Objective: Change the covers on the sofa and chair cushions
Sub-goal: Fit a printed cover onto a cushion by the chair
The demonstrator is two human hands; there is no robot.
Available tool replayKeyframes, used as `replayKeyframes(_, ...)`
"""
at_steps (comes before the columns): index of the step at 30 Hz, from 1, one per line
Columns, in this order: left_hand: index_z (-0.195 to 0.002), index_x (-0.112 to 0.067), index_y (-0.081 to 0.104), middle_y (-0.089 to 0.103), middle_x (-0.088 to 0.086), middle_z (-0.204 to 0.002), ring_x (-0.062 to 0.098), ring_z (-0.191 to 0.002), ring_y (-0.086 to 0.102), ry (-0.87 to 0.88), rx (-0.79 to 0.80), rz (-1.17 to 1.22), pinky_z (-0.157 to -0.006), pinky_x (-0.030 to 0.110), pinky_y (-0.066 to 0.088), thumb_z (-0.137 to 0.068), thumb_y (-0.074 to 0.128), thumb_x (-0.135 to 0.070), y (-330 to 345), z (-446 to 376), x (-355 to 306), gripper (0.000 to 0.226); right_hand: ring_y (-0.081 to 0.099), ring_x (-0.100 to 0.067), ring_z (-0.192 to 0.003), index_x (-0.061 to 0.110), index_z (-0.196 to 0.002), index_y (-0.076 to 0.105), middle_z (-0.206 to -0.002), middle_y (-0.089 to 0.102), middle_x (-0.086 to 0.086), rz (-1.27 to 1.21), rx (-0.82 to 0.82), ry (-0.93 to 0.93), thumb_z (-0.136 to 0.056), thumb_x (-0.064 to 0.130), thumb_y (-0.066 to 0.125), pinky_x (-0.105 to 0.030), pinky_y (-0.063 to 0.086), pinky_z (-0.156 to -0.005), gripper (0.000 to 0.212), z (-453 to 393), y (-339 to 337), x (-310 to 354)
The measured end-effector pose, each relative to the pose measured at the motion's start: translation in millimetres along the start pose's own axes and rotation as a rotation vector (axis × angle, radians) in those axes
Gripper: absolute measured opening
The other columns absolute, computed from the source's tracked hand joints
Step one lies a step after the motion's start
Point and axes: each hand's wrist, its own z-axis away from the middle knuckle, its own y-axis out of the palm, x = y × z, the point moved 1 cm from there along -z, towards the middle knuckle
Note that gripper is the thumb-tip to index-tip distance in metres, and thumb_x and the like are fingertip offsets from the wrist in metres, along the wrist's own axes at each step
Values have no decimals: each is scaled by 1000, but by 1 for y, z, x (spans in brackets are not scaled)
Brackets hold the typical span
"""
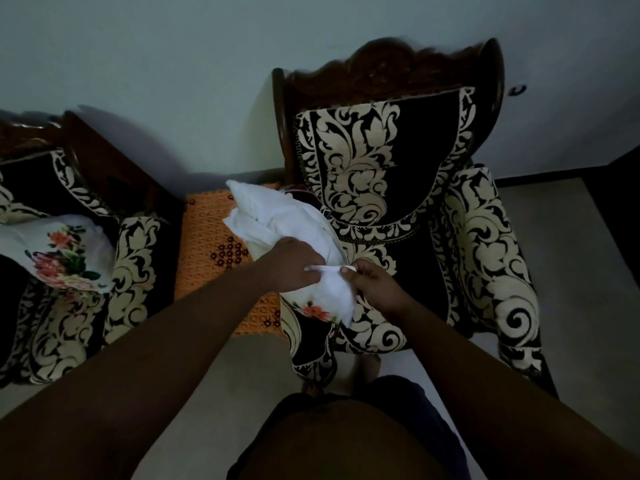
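A white cushion [270, 216] lies tilted over the left armrest of the wooden chair [381, 168], its near end inside a white cover with a flower print [332, 303]. My left hand [294, 265] and my right hand [374, 285] each pinch the edge of that cover, close together, on the cushion's near end. On the sofa [69, 271] at the left lies a second white cushion with a flower print [65, 254].
A small table under an orange patterned cloth [211, 244] stands between the sofa and the chair. Both seats wear black and cream leaf-patterned covers. A pale wall rises behind them. My feet stand on the light floor [249, 368] in front of the chair.
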Motion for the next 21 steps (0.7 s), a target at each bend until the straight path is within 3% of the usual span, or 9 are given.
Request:
replayKeyframes(1, -77, -20, 65, 66, -3, -77, 25, -84, 64, -19, -18, 24, -80, 37, 39, -78, 33, -55, -3, -5, 0, 47, 58, -11, -72, 14, -80, 54, -75, 60, 2, -4, -43, 31, -98, 37, 64, -22, 47, -68, 31, -6, 2, 2)
replayKeyframes(3, -88, -20, 69, 70, -2, -85, 24, -88, 64, -53, -12, -8, -74, 33, 29, -84, 35, -54, -7, -12, -1, 49, 54, -10, -69, 15, -82, 51, -74, 57, 3, 129, -145, 22, -100, 38, 61, -22, 45, -63, 31, -21, 6, 3)
replayKeyframes(7, -105, -21, 70, 71, -2, -102, 24, -102, 63, -34, -93, -121, -78, 36, 33, -97, 56, -39, -8, -14, 5, 24, 56, -21, -79, 15, -88, 47, -83, 54, -1, 579, -248, -40, -97, 49, 57, -36, 45, -71, 37, -48, 8, 9)
replayKeyframes(10, -121, -26, 66, 62, -2, -121, 22, -114, 54, -11, -268, -282, -91, 43, 38, -92, 60, -46, -11, 1, 17, 36, 53, -22, -81, 17, -88, 45, -85, 52, -2, 725, -317, -99, -96, 44, 57, -35, 43, -69, 30, -57, 9, 29)
replayKeyframes(13, -131, -29, 57, 59, 1, -130, 26, -119, 54, -216, -421, -244, -94, 45, 39, -91, 56, -51, -16, 35, 58, 46, 58, -23, -86, 18, -91, 50, -92, 59, -3, 812, -377, -97, -96, 42, 56, -39, 53, -76, 25, -63, 4, 41)
replayKeyframes(16, -141, -35, 48, 59, 1, -135, 29, -123, 54, -445, -379, -251, -94, 48, 41, -92, 47, -53, -20, 64, 108, 53, 58, -25, -87, 22, -83, 47, -90, 57, -4, 984, -356, -70, -92, 41, 58, -42, 54, -75, 24, -71, -6, 46)
replayKeyframes(21, -140, -28, 53, 57, 4, -139, 29, -124, 52, -291, -436, -258, -96, 49, 41, -88, 69, -46, -36, 50, 128, 57, 55, -22, -88, 26, -80, 50, -92, 55, 0, 1084, -288, 73, -85, 43, 68, -37, 51, -76, 26, -81, -6, 63)
